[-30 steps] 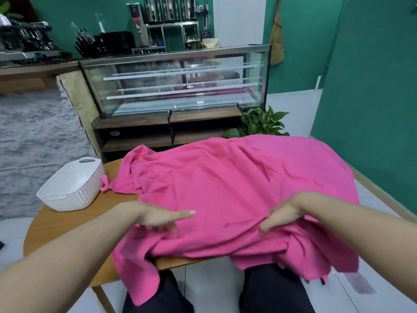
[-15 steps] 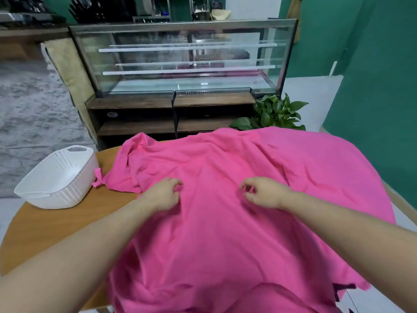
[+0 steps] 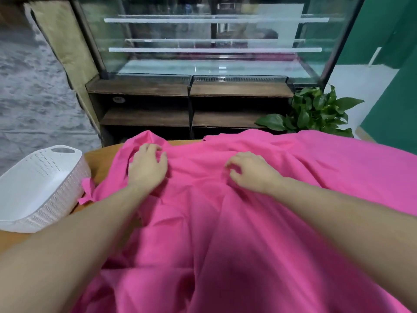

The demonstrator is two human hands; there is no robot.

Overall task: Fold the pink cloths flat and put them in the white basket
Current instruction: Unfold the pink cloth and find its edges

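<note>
Here your left hand (image 3: 147, 164) lay palm down on the pink cloth (image 3: 225, 222), its fingers spread and nearly straight, so that grip was wide and pressing rather than holding. Your right hand (image 3: 250, 171) rested on the same cloth a little to the right, its fingers curled toward the fabric; it looked as if the fingertips were gathering a small ridge of cloth, though the blur kept that from being certain. The two hands were apart, with a stretch of rumpled fabric between them. The pink cloth was spread unfolded over most of the wooden counter (image 3: 100, 154), creased in long folds, and its near part hung toward you over the counter's edge. A small twisted corner of the cloth stuck out on the left, just beside the white basket (image 3: 38, 190). That basket stood on the counter's left side with no cloth inside it, its slotted handle on the far rim. Beyond the counter stood a glass display case (image 3: 209, 46) on dark wooden shelves, and a leafy green plant (image 3: 316, 111) sat to the right of those shelves, against a green wall.
</note>
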